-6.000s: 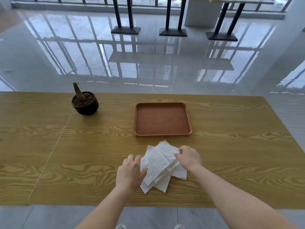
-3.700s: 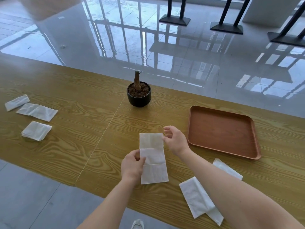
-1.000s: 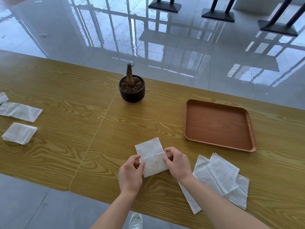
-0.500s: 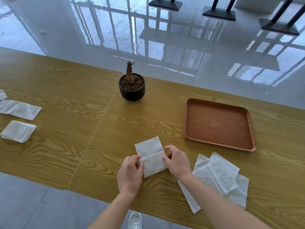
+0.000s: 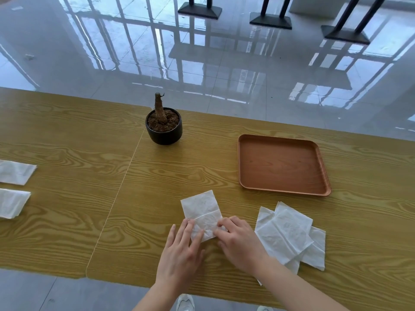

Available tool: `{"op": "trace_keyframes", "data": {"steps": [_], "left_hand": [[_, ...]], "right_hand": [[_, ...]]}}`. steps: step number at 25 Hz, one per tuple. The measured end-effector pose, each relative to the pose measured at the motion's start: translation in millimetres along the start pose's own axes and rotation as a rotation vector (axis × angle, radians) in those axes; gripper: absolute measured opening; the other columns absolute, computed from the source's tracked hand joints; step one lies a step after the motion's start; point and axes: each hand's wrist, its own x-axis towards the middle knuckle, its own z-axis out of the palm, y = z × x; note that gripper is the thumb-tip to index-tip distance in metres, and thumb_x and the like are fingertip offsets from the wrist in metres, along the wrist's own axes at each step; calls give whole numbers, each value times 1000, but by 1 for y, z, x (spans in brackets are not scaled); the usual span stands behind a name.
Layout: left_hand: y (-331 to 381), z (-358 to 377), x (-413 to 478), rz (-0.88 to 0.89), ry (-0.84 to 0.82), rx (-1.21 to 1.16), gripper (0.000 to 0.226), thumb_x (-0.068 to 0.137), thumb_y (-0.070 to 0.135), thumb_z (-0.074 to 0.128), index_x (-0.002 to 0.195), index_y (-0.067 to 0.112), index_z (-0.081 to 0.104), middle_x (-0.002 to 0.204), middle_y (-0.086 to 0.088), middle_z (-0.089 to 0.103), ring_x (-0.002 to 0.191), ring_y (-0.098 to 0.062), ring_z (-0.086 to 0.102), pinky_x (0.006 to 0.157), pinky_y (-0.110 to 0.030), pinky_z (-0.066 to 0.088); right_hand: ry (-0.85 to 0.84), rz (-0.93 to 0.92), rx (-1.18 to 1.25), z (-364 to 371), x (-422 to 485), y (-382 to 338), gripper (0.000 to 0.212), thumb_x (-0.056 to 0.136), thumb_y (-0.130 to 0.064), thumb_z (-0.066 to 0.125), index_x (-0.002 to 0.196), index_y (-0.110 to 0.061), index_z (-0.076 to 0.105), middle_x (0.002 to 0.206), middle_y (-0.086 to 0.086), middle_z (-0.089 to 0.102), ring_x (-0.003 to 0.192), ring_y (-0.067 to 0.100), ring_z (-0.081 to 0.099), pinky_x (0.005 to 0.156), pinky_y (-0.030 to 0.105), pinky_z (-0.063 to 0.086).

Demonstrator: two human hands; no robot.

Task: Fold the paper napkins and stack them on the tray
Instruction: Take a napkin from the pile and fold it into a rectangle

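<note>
A white paper napkin (image 5: 200,207) lies on the wooden table (image 5: 67,209) near its front edge, its near third folded over onto the middle. My left hand (image 5: 182,250) lies flat with its fingers on the folded flap's left side. My right hand (image 5: 238,241) presses the flap's right edge with its fingertips. A loose pile of white napkins (image 5: 289,234) lies just right of my right hand. The brown tray (image 5: 244,182) sits beyond that pile with nothing in it.
A small black pot (image 5: 164,131) with a bare stump stands at the table's back middle. Two more white napkins (image 5: 13,173) (image 5: 11,203) lie at the far left. A seam (image 5: 116,198) runs across the tabletop. Glossy floor lies beyond the far edge.
The long napkin's near part has been folded up over the middle. Both hands have flattened onto the fold, pressing it down. The view has shifted slightly.
</note>
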Motion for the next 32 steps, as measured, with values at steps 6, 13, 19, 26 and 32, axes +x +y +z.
{"op": "trace_keyframes", "data": {"steps": [6, 13, 19, 26, 32], "left_hand": [[-12, -9, 16, 90, -62, 24, 49, 86, 45, 44, 122, 21, 66, 142, -12, 57, 136, -31, 48, 108, -57, 42], [-20, 0, 13, 138, -32, -40, 46, 91, 41, 50, 130, 18, 58, 149, -13, 47, 143, -29, 38, 115, -45, 23], [-10, -5, 16, 46, -63, -33, 45, 93, 47, 42, 126, 24, 62, 150, -5, 49, 142, -25, 39, 116, -48, 26], [-4, -23, 36, -137, 23, -234, 37, 92, 40, 56, 123, 20, 62, 133, 0, 58, 118, -23, 59, 94, -43, 50], [-19, -44, 112, -287, -112, -247, 61, 91, 41, 65, 143, 21, 42, 126, 1, 50, 113, -18, 52, 83, -31, 52]], "right_hand": [[-9, 92, -18, -4, -10, -10, 22, 81, -29, 62, 103, -25, 64, 114, -6, 60, 102, 20, 55, 85, 36, 53], [76, 153, 2, 0, 0, -5, 18, 88, -13, 61, 103, -21, 67, 116, -3, 64, 101, 21, 56, 87, 36, 53], [5, 52, 11, -4, -5, 6, 13, 85, -20, 60, 95, -21, 68, 103, -3, 62, 93, 20, 55, 83, 35, 52], [64, 264, 236, -29, 40, 34, 21, 97, -18, 56, 114, -14, 67, 111, -3, 62, 99, 20, 53, 87, 36, 50], [-72, 339, 214, -30, 80, 42, 43, 95, -25, 62, 136, -16, 52, 130, -2, 52, 117, 20, 53, 90, 36, 52]]}}
